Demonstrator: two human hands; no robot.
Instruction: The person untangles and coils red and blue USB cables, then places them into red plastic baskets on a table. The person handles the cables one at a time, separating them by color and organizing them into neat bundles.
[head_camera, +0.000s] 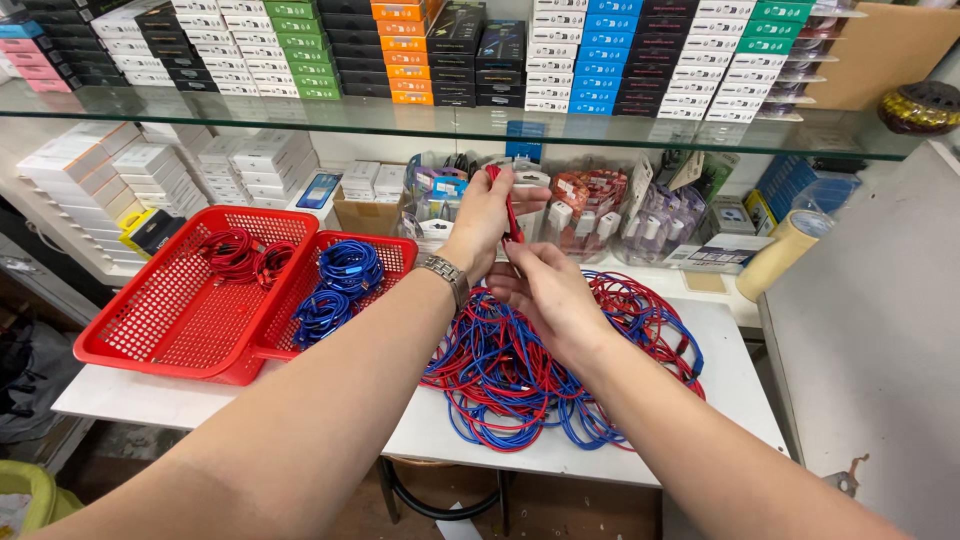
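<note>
I note two red baskets (150, 320) at the left of the desk (730, 390). My left hand (485, 215) pinches a red cable (511, 210) upright; my right hand (545, 290), fingers loosely curled, holds its lower end above the red-blue cable heap (520, 390).

Two red baskets (150, 320) are sitting on the white tabletop (120, 395), one holding coiled red cables (238, 255), the other blue coils (335, 285). Stacked small boxes (600, 55) are lining the glass shelf (450, 125); a tape roll (785, 250) is leaning at right.
</note>
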